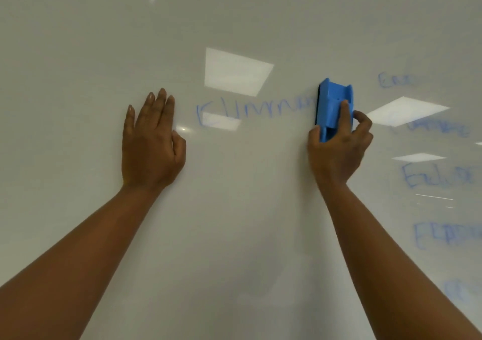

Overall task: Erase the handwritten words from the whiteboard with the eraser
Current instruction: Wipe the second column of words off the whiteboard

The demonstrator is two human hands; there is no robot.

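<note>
head view, eraser hiding word's end — blurred

We note even, dim light; ceiling-panel glare on the whiteboard at twelve and three o'clock; blue writing blurred rightward.

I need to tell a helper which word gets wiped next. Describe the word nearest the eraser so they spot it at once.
On the whiteboard, look between the two hands: the flat left hand and the right hand gripping the blue eraser. The blue handwritten word runs between them, its end touching the eraser. The other blue words all lie right of the eraser.
</note>
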